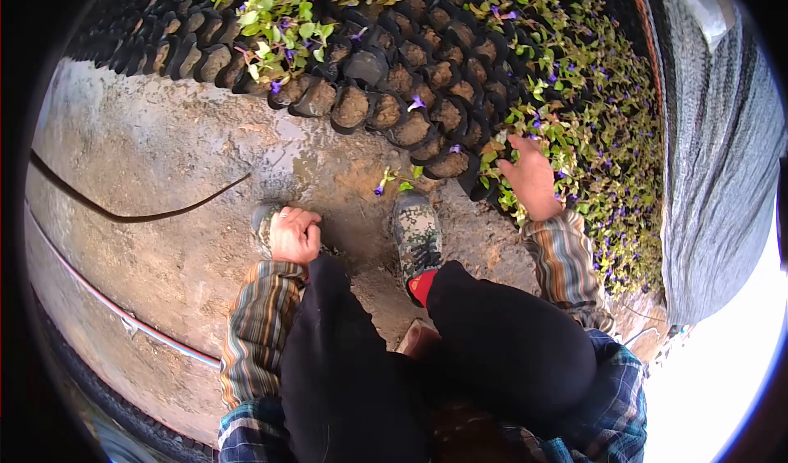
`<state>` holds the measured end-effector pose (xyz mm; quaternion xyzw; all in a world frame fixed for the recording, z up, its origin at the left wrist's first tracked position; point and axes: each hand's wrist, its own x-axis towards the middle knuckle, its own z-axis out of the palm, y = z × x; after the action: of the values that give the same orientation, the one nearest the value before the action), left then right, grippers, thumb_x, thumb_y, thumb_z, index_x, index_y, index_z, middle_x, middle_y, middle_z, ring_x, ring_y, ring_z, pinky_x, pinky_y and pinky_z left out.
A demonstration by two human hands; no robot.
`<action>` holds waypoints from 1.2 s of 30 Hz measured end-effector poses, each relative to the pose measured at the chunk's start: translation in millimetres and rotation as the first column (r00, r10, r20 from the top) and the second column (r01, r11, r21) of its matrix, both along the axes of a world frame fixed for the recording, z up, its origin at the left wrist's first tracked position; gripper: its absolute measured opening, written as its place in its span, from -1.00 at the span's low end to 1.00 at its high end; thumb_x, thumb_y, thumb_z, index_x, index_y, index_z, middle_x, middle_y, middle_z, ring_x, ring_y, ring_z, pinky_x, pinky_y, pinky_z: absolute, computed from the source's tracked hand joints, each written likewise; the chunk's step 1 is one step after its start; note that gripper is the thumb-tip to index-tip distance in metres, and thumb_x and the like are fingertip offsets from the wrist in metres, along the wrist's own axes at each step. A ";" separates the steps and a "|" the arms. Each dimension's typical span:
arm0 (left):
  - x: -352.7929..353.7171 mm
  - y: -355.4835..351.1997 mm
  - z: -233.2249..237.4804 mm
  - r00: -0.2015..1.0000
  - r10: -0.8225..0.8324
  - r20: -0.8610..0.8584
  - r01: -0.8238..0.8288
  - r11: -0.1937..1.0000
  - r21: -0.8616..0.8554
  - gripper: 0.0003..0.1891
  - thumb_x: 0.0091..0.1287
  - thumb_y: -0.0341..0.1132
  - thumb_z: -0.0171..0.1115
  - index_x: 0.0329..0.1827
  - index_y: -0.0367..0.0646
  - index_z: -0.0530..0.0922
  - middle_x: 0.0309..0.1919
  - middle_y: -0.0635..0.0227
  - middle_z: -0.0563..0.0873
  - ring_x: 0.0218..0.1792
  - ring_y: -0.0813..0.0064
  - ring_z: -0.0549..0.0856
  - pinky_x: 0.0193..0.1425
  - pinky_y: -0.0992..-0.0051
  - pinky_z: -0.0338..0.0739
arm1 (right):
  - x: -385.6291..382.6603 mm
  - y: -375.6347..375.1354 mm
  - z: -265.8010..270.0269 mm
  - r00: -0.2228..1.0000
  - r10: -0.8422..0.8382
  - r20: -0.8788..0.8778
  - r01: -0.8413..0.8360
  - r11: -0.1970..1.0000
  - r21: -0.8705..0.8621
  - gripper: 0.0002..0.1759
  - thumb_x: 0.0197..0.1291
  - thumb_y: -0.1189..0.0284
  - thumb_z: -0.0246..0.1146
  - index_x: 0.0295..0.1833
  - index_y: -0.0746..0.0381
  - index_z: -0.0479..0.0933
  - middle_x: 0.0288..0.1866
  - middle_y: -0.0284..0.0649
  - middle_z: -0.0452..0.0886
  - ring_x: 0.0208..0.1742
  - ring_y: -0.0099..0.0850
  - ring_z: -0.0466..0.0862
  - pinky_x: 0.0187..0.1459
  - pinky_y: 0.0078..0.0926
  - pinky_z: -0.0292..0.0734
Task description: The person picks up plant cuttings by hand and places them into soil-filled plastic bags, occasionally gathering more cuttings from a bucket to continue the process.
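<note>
My right hand reaches into the edge of the purple-flowered plants, thumb and fingers apart among the leaves, holding nothing visible. Beside it are black plastic pots filled with brown soil, packed in tight rows. My left hand hangs low in front of my left knee, overlapping the toe of my left shoe. Its fingers are curled in, and I cannot tell whether anything is inside them. On the ground between the hands and the pots lies a small sprig with a purple flower.
My camouflage right shoe stands on wet, muddy ground. A dark hose curves in from the left, and a red-and-blue striped line runs along the lower left. Grey netting hangs at the right. More flowering plants stand at the top.
</note>
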<state>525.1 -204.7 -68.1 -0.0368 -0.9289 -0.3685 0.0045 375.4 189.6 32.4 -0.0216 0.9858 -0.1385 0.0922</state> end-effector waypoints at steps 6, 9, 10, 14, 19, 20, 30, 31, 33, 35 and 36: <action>1.4 1.3 2.0 0.999 0.024 0.033 -0.024 1.000 0.003 -0.92 0.05 -0.39 0.18 -0.46 -0.09 0.65 -0.49 0.31 0.64 -0.29 0.20 0.59 -0.16 0.25 0.42 | -99.0 -145.7 29.7 0.876 0.481 -0.032 -0.472 0.841 -0.264 -0.80 0.24 0.32 0.30 -0.26 0.25 0.66 -0.30 -0.17 0.59 -0.27 -0.17 0.63 -0.23 -0.23 0.50; 2.2 0.7 -2.6 0.999 0.038 -0.025 -0.038 0.999 0.021 -0.90 0.01 -0.40 0.17 -0.45 -0.08 0.66 -0.53 0.32 0.63 -0.38 0.22 0.59 -0.24 0.28 0.39 | -141.0 -225.8 4.2 0.810 0.549 -0.208 -0.587 0.756 -0.290 -0.76 0.26 0.25 0.28 -0.22 0.22 0.67 -0.30 -0.17 0.57 -0.24 -0.13 0.62 -0.20 -0.19 0.50; 1.9 0.7 -0.4 0.999 0.043 -0.021 -0.043 0.999 0.029 -0.90 0.01 -0.40 0.17 -0.45 -0.09 0.65 -0.53 0.32 0.62 -0.38 0.22 0.58 -0.24 0.28 0.39 | -151.2 -248.2 -6.1 0.845 0.497 -0.197 -0.533 0.813 -0.234 -0.75 0.25 0.24 0.29 -0.18 0.21 0.66 -0.25 -0.16 0.58 -0.21 -0.13 0.62 -0.17 -0.18 0.51; -1.1 -1.5 8.4 0.999 0.045 -0.016 -0.044 0.998 0.052 -0.90 0.00 -0.41 0.18 -0.45 -0.09 0.65 -0.52 0.30 0.63 -0.37 0.21 0.57 -0.24 0.27 0.38 | -179.4 -293.5 -41.5 0.905 0.425 0.029 -0.426 0.902 0.067 -0.74 0.18 0.28 0.37 -0.13 0.22 0.63 -0.07 -0.11 0.57 -0.06 -0.09 0.64 -0.03 -0.12 0.57; 1.3 -1.7 4.4 0.999 0.047 -0.014 -0.046 0.997 0.063 -0.91 0.01 -0.41 0.18 -0.45 -0.09 0.65 -0.51 0.30 0.63 -0.36 0.21 0.57 -0.23 0.27 0.38 | -186.0 -258.5 -59.3 0.898 0.439 0.011 -0.439 0.898 -0.014 -0.83 0.08 0.42 0.36 -0.22 0.25 0.65 -0.21 -0.07 0.68 -0.11 -0.04 0.67 -0.10 -0.07 0.58; 1.8 -1.7 3.0 0.999 0.051 -0.018 -0.049 0.997 0.062 -0.91 0.01 -0.41 0.18 -0.46 -0.09 0.65 -0.52 0.31 0.63 -0.36 0.21 0.57 -0.23 0.28 0.38 | -184.2 -246.2 -55.8 0.913 0.405 0.042 -0.400 0.912 -0.095 -0.80 0.03 0.42 0.36 -0.22 0.28 0.67 -0.31 -0.06 0.71 -0.20 -0.16 0.71 -0.17 -0.19 0.57; 0.3 -1.2 2.8 1.000 0.018 -0.008 -0.018 1.000 0.010 -0.92 0.04 -0.42 0.18 -0.48 -0.11 0.64 -0.50 0.31 0.64 -0.32 0.20 0.58 -0.16 0.25 0.43 | -97.6 -106.8 -14.5 0.806 0.068 0.588 0.487 0.489 -0.724 -0.76 0.20 0.56 0.28 -0.02 0.39 0.52 -0.38 -0.25 0.61 -0.49 -0.61 0.54 -0.56 -0.63 0.33; 0.5 -0.5 3.8 1.000 0.019 -0.004 -0.019 1.000 -0.007 -0.92 0.05 -0.42 0.17 -0.48 -0.11 0.64 -0.50 0.31 0.64 -0.31 0.20 0.59 -0.15 0.25 0.43 | -84.3 -97.6 -10.2 0.818 0.007 0.575 0.515 0.436 -0.738 -0.73 0.20 0.56 0.29 0.01 0.39 0.50 -0.34 -0.24 0.61 -0.47 -0.61 0.56 -0.55 -0.62 0.37; 0.0 -0.4 1.9 1.000 0.014 -0.004 -0.014 1.000 0.007 -0.91 0.05 -0.42 0.16 -0.48 -0.12 0.64 -0.50 0.31 0.65 -0.30 0.20 0.60 -0.13 0.25 0.44 | -64.7 -70.5 -4.1 0.822 -0.041 0.569 0.524 0.447 -0.725 -0.70 0.20 0.57 0.28 0.04 0.38 0.48 -0.33 -0.24 0.62 -0.44 -0.58 0.62 -0.53 -0.62 0.43; 0.3 -0.8 0.7 1.000 0.008 -0.002 -0.008 1.000 0.017 -0.90 0.05 -0.43 0.15 -0.48 -0.13 0.65 -0.50 0.31 0.65 -0.29 0.21 0.61 -0.13 0.26 0.44 | -45.6 -53.4 3.2 0.819 -0.120 0.561 0.538 0.499 -0.679 -0.69 0.20 0.57 0.30 0.05 0.38 0.48 -0.32 -0.25 0.63 -0.36 -0.53 0.72 -0.48 -0.63 0.53; 0.0 -0.7 0.3 1.000 0.004 -0.005 -0.004 1.000 0.017 -0.90 0.05 -0.43 0.15 -0.48 -0.13 0.65 -0.50 0.31 0.65 -0.29 0.21 0.61 -0.13 0.27 0.44 | -35.9 -44.3 0.8 0.827 -0.117 0.549 0.520 0.530 -0.670 -0.69 0.20 0.56 0.30 0.05 0.37 0.48 -0.31 -0.25 0.64 -0.35 -0.52 0.73 -0.48 -0.66 0.52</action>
<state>525.1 -205.4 -67.8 -0.0359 -0.9258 -0.3762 0.0079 339.6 145.3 33.2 0.1577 0.7547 -0.5794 0.2644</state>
